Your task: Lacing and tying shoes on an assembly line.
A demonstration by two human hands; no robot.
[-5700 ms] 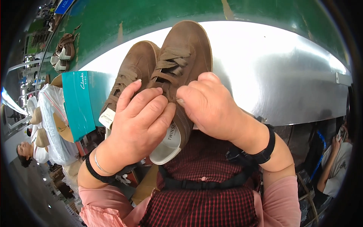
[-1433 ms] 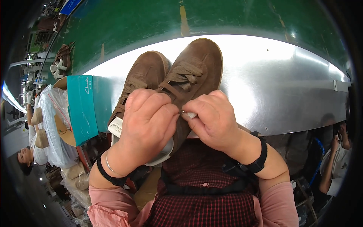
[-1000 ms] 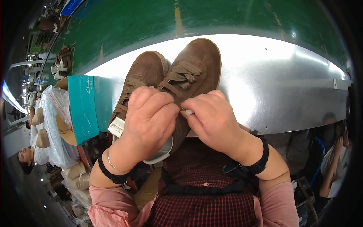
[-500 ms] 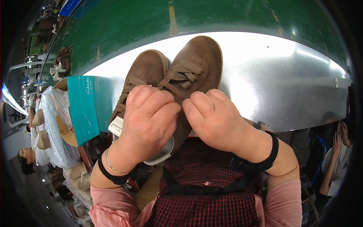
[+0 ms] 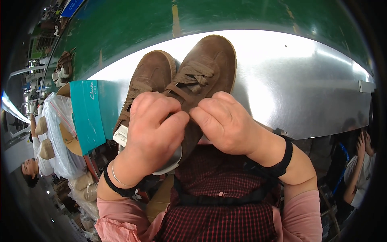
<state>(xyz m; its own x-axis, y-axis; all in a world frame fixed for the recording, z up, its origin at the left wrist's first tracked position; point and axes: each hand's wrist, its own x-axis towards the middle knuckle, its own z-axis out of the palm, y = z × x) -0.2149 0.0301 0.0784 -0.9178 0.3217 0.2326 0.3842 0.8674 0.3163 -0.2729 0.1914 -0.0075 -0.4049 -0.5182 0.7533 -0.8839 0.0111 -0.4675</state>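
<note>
Two brown lace-up shoes lie side by side, toes pointing away from me. The nearer-to-right shoe is under both my hands; the left shoe is partly covered by my left hand. My left hand is closed, fingers curled, over the ankle end of the right shoe. My right hand is closed in a pinch just beside it, the fingertips of both nearly meeting. Whatever they pinch is hidden. A white tag shows at the left shoe's heel end, and the right shoe's pale lining peeks out below my left hand.
The shoes rest on a shiny metal table with a curved-looking edge. At left stands a teal shoe box, next to plastic-wrapped goods. Other people are at the far left and far right. Beyond the table lies green floor.
The shoes have shifted slightly up and to the left. My hands stay close together; the right has moved slightly left and up, nearer the left one.
</note>
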